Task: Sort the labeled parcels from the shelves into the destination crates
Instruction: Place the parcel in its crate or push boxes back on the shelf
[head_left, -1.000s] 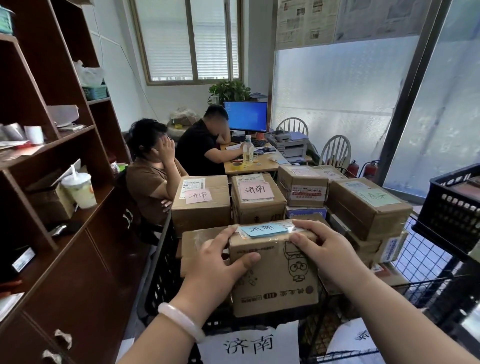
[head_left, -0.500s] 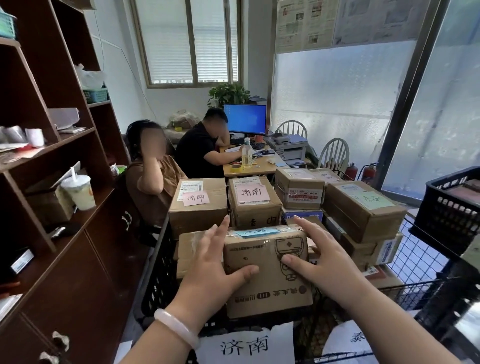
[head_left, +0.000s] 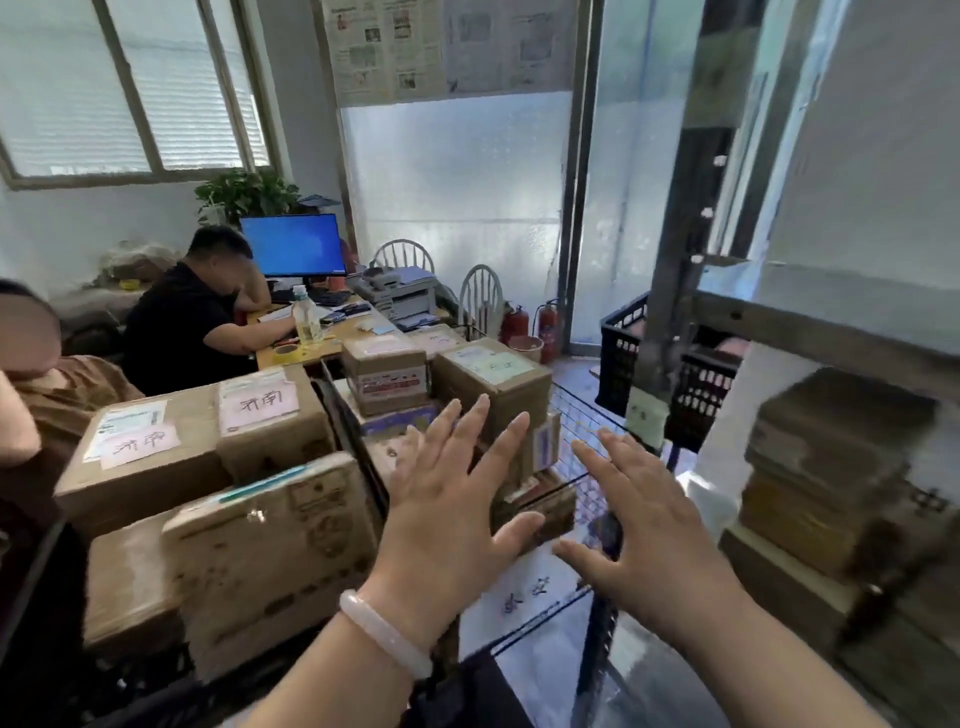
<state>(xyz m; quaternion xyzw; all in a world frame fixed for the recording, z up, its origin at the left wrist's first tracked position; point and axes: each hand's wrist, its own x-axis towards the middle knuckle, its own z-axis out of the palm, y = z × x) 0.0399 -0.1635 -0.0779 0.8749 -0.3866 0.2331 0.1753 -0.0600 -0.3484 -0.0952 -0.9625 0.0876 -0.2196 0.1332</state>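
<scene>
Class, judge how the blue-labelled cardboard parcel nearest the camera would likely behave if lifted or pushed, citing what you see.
The blue-labelled parcel probably stays stiff: its faces look flat, its edges square. It seems unlikely to roll or tip, being boxy and close against the pink-labelled parcels behind. Plain cardboard should not be slippery; its weight cannot be told.
</scene>
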